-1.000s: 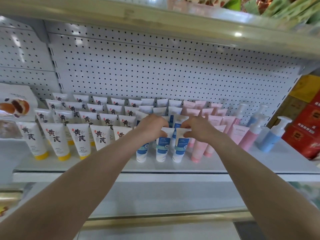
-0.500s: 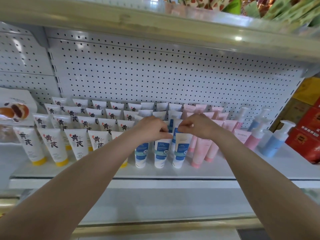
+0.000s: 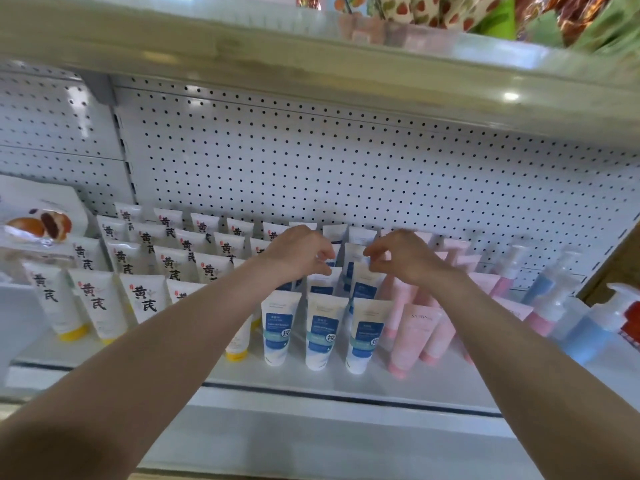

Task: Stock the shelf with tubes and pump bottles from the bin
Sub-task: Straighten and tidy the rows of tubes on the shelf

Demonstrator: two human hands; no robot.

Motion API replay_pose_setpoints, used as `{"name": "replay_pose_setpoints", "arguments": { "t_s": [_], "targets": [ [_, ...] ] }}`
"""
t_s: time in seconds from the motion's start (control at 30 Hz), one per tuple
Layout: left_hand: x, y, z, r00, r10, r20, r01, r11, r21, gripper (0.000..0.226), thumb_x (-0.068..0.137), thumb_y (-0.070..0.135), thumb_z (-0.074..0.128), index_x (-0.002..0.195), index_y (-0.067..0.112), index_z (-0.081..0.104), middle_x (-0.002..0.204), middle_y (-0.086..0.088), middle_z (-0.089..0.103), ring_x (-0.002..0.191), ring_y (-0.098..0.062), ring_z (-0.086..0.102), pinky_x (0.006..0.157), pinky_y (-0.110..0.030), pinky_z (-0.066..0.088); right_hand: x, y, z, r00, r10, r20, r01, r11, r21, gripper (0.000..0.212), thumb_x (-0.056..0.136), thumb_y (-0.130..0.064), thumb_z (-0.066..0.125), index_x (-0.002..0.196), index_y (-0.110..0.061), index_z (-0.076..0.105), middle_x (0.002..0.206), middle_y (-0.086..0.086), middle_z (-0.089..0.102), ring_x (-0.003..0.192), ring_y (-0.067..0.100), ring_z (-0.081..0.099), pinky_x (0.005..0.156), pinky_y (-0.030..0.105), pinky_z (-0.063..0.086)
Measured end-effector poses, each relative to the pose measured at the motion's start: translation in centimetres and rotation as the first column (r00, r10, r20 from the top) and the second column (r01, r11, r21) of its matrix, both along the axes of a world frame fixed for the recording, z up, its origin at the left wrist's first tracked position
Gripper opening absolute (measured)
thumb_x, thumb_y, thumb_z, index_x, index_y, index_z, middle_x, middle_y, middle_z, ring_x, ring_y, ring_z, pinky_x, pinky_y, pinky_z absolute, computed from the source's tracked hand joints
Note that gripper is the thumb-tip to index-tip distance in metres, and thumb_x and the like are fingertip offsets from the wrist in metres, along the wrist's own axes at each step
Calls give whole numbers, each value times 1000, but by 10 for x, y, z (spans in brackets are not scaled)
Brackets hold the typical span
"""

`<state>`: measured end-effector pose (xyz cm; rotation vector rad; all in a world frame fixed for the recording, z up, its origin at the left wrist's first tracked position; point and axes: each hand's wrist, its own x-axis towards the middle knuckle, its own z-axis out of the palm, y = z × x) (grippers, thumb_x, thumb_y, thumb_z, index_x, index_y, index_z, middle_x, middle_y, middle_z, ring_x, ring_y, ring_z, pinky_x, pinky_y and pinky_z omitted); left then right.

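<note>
On the white shelf stand rows of tubes. White tubes with yellow caps fill the left. Blue-and-white tubes stand in the middle, pink tubes to their right, and pump bottles at the far right. My left hand and my right hand hover side by side over the second row of blue-and-white tubes. Their fingers are curled and the thumbs sit at the tube tops. Whether they pinch a tube is unclear. The bin is out of view.
A pegboard back wall rises behind the tubes. The upper shelf overhangs closely and carries colourful packets. A pastry package sits on the left. Red and yellow boxes border the right end.
Both hands have left the tops of the front-row blue-and-white tubes. They have moved further back over the second row and slightly apart. The view has tilted upward.
</note>
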<state>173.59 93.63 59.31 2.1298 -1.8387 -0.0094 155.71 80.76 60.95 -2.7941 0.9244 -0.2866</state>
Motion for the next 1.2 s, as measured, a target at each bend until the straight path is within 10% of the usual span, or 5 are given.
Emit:
{"name": "replay_pose_setpoints", "arguments": {
  "t_s": [0.23,0.67,0.97,1.2],
  "targets": [
    [-5,-16,-10,993,-32,116,18,992,123,24,80,36,73,74,14,64,76,-2,61,76,-22,57,68,-33,49,16,-15,-15,983,66,-169,-67,998,-3,14,79,-25,75,88,-15,72,79,0,65,80,21,61,60,25,36],
    [-1,-30,-13,987,-98,128,84,990,111,25,79,34,74,72,13,61,64,5,47,77,-22,57,67,-33,46,17,-8,-9,971,76,-225,-75,997,14,16,82,-18,74,97,-14,74,74,-5,59,73,14,53,53,16,27],
    [12,-27,-4,990,-141,0,141,990,-16,29,83,37,72,107,21,72,101,6,72,93,-10,64,87,-31,50,18,-4,-4,981,39,-189,-30,998,51,24,83,-33,73,103,-20,74,95,-3,70,90,16,64,72,24,44],
    [45,-6,18,995,-80,-54,69,983,-173,12,85,30,70,92,23,76,92,11,72,85,-5,62,85,-28,50,34,2,4,997,64,35,-65,997,32,24,84,-27,72,108,-20,73,100,-3,71,96,14,63,89,28,48]
  ]
}}
